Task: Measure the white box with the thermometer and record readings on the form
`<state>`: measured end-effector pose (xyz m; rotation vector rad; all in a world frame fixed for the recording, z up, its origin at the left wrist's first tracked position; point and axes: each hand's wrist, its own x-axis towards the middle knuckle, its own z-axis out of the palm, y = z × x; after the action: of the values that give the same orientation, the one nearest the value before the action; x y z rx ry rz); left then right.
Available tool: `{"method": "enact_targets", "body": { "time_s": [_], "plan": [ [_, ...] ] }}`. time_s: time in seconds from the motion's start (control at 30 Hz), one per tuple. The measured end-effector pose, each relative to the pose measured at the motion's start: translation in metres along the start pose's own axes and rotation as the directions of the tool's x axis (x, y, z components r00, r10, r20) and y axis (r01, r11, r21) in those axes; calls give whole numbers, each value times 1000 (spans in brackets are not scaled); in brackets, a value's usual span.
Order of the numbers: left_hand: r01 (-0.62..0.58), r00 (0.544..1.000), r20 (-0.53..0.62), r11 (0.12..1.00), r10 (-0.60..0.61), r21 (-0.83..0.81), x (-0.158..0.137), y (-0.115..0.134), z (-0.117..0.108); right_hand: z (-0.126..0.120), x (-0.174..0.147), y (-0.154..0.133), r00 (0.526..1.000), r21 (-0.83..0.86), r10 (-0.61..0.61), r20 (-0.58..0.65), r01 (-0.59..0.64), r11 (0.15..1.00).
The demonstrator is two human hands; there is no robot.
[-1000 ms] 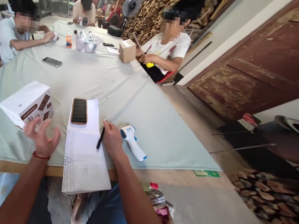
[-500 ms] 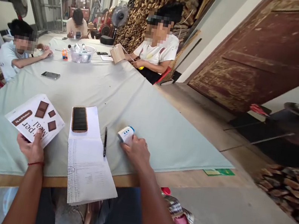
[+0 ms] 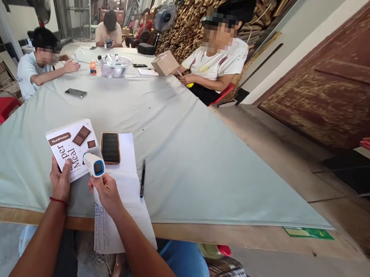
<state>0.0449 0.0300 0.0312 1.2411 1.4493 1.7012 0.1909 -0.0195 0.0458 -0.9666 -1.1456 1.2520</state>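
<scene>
Head, thermom. (image 3: 92, 164) in R hand (image 3: 106, 191), nr box (image 3: 69, 144)

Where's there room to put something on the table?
Bare cloth lies right of the pen, and between the bowl and the nearer phone. It's crowded by the left hand and right hand: box, thermometer, paper and that phone.

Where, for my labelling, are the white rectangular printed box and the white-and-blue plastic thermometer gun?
White rectangular printed box (image 3: 71, 148): head view, its printed face.
White-and-blue plastic thermometer gun (image 3: 92, 162): head view, white casing.
</scene>
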Motion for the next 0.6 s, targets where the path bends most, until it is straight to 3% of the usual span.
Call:
{"method": "enact_targets", "body": {
  "time_s": [0.2,0.43,0.6],
  "plan": [
    [-20,1000,-9,996,21,89,-2,8,2,-1,4,26,993,-3,104,-58,-104,995],
    [-53,999,13,995,52,83,-5,3,2,3,4,25,986,-26,120,-115,-123,992],
    [-128,991,-14,966,135,224,-4,-7,0,4,2,21,991,-54,90,-96,-95,994]
  ]
}}
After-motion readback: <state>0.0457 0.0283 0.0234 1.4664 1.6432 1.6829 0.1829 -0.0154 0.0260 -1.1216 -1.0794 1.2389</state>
